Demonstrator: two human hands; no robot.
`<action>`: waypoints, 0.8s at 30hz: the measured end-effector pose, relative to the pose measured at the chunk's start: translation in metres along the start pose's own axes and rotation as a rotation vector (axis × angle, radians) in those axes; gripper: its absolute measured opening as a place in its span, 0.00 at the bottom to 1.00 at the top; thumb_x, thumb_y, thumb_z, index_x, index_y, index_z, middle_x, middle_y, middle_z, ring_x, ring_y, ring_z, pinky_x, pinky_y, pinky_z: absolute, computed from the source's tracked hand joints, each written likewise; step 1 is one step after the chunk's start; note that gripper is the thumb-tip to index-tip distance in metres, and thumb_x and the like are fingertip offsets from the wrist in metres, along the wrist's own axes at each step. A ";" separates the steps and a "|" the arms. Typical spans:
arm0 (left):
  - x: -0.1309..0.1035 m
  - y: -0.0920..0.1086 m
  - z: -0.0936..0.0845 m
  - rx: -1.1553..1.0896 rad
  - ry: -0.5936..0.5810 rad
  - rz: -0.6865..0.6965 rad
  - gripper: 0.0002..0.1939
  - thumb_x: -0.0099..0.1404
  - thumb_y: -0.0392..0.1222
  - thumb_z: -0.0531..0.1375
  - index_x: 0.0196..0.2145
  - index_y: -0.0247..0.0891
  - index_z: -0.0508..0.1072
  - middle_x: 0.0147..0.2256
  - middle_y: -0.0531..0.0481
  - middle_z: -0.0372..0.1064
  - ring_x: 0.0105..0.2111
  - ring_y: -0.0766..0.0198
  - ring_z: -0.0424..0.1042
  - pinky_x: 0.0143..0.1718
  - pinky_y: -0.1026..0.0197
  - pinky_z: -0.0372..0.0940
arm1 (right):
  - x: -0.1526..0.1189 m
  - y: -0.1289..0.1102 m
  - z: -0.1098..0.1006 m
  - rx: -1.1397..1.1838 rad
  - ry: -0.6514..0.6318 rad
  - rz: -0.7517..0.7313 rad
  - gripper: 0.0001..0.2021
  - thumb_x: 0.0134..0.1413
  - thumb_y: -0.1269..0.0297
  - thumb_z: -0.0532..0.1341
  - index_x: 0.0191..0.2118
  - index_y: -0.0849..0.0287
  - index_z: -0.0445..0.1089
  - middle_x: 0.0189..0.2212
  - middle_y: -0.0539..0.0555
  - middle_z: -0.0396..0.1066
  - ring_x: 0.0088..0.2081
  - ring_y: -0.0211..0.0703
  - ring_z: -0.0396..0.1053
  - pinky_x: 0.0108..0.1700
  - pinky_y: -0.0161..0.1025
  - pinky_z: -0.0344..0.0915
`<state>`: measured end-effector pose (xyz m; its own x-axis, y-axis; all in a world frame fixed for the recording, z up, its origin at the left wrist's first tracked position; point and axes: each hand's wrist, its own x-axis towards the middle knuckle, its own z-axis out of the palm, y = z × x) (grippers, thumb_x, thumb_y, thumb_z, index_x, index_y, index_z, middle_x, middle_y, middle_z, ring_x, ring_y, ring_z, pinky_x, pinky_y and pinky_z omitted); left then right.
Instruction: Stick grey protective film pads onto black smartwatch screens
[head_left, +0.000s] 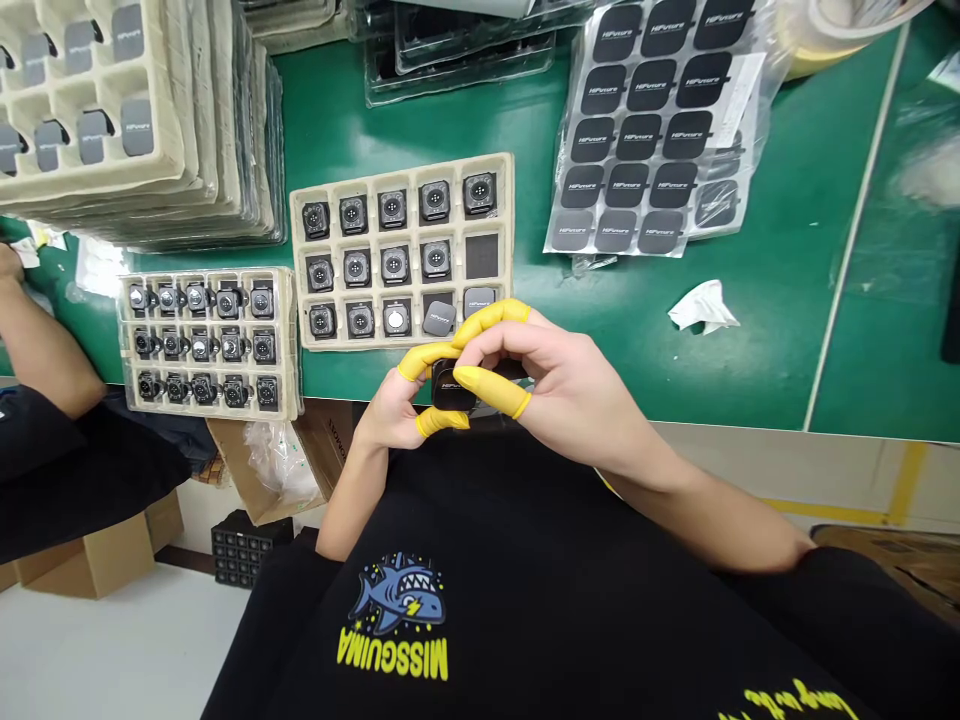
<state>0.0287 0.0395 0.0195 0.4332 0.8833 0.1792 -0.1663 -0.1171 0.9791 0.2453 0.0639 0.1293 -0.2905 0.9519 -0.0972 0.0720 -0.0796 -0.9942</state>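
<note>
In front of my chest, a black square smartwatch (448, 392) with "HiFuture" lettering on its face is held between both hands. My left hand (390, 408) grips its left side between yellow-cotted fingers. From the right, my right hand (559, 385) pinches with thumb and forefinger at the watch's upper right edge; its palm side is hidden. Just beyond stands a cream tray (509, 215) of watch bodies, most with their sensor backs up. Near its front right corner, a grey-faced watch (439, 318) sits tilted, beside another grey-faced one (478, 300). One pocket (481, 256) shows only a dark bottom.
A second watch tray (289, 345) lies to the left, below tall stacked trays (217, 120). Sheets of black HiFuture stickers (626, 185) lie at the back right, near crumpled white paper (703, 306) and a tape roll (825, 40). A co-worker's arm (49, 350) is at far left.
</note>
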 end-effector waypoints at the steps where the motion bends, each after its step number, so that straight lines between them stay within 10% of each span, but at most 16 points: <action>1: 0.000 0.001 0.000 0.003 0.003 0.001 0.39 0.67 0.59 0.76 0.68 0.47 0.70 0.58 0.41 0.80 0.51 0.51 0.83 0.54 0.53 0.77 | 0.000 0.000 0.000 -0.003 -0.003 -0.002 0.05 0.63 0.71 0.68 0.36 0.54 0.80 0.39 0.53 0.76 0.37 0.43 0.72 0.40 0.42 0.74; 17: -0.001 0.004 -0.002 0.056 -0.005 -0.003 0.38 0.69 0.62 0.73 0.69 0.46 0.69 0.57 0.39 0.79 0.52 0.48 0.84 0.53 0.50 0.80 | -0.003 0.006 0.001 -0.172 -0.021 -0.092 0.05 0.65 0.70 0.66 0.39 0.52 0.78 0.44 0.55 0.77 0.39 0.45 0.73 0.42 0.44 0.75; 24: -0.002 0.003 -0.002 0.116 0.043 -0.019 0.41 0.67 0.67 0.73 0.68 0.43 0.72 0.58 0.37 0.80 0.57 0.44 0.83 0.58 0.47 0.80 | -0.011 0.020 0.006 -0.207 0.049 -0.054 0.23 0.64 0.59 0.72 0.62 0.51 0.69 0.54 0.57 0.76 0.49 0.50 0.75 0.44 0.45 0.73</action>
<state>0.0251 0.0382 0.0219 0.3961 0.9043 0.1590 -0.0539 -0.1500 0.9872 0.2439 0.0501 0.1107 -0.2532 0.9667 -0.0365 0.2531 0.0298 -0.9670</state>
